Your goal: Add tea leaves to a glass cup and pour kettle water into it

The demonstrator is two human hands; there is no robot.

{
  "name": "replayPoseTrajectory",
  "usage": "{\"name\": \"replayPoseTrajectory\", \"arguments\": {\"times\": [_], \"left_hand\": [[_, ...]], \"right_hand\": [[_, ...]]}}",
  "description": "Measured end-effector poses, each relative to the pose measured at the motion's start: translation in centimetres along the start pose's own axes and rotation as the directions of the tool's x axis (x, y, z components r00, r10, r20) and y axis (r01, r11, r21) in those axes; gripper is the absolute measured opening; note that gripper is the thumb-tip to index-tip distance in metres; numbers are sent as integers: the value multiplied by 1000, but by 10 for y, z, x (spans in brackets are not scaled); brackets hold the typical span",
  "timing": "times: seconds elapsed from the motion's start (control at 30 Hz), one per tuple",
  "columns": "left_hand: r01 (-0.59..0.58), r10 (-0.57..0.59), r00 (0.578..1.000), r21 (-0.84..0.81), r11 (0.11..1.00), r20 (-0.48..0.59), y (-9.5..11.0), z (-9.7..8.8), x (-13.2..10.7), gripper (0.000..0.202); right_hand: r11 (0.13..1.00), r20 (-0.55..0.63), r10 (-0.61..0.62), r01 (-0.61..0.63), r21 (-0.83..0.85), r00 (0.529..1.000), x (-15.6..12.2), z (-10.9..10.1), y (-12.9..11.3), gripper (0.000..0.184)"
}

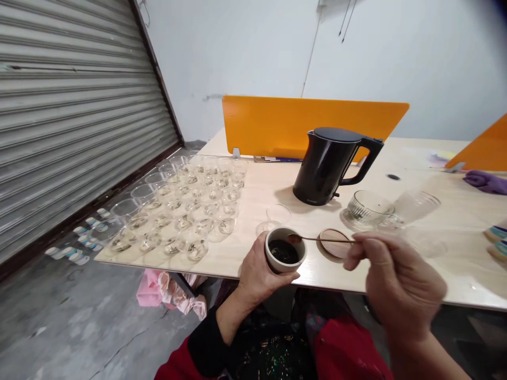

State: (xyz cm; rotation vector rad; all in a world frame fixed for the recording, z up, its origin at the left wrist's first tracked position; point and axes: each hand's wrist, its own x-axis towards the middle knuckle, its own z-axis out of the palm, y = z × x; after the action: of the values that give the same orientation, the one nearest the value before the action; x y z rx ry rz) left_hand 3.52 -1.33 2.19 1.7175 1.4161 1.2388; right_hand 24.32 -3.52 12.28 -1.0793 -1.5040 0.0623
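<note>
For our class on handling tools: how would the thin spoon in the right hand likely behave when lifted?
The spoon looks stiff: it shows no sag beyond the right hand. Being thin, it is probably light, and its narrow handle might twist easily.

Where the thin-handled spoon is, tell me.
In the head view, the thin-handled spoon is right of centre: the right hand grips its handle, and its bowl is at the mouth of the pale cup in the left hand.
</note>
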Motion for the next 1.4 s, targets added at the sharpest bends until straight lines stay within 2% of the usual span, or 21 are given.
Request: {"name": "replayPoseTrajectory", "arguments": {"times": [0.13,0.23,0.37,0.57,0.67,0.87,0.97,1.07,1.2,1.4], "left_hand": [[12,-12,1000,6,1000,2,-1,0,1,103],[27,-27,1000,12,1000,4,-2,2,0,104],[58,-58,998,28,998,11,-2,3,0,105],[87,-88,996,35,996,23,-1,3,1,102],[87,-88,996,30,996,28,0,2,1,103],[57,-57,998,9,998,22,1,0,1,102],[49,-49,999,12,999,12,1,0,1,102],[32,-33,999,12,999,9,0,1,1,102],[17,-17,1000,5,1000,5,-2,1,1,105],[10,-11,1000,15,1000,2,-4,2,0,104]], "right_hand": [[994,205,-103,109,-17,973,-9,21,6,13],[985,311,-160,173,-12,937,-13,27,10,12],[972,377,-209,235,-24,902,-11,29,8,11],[978,425,-198,209,21,883,-8,30,4,13],[989,439,-147,138,52,886,-9,29,6,13],[984,393,67,-125,123,917,-11,27,15,17],[948,318,211,-273,165,924,-6,27,19,20],[881,242,316,-379,283,917,0,29,24,20],[829,178,360,-401,389,916,5,30,30,18],[836,182,355,-399,377,917,5,32,31,18]]}}
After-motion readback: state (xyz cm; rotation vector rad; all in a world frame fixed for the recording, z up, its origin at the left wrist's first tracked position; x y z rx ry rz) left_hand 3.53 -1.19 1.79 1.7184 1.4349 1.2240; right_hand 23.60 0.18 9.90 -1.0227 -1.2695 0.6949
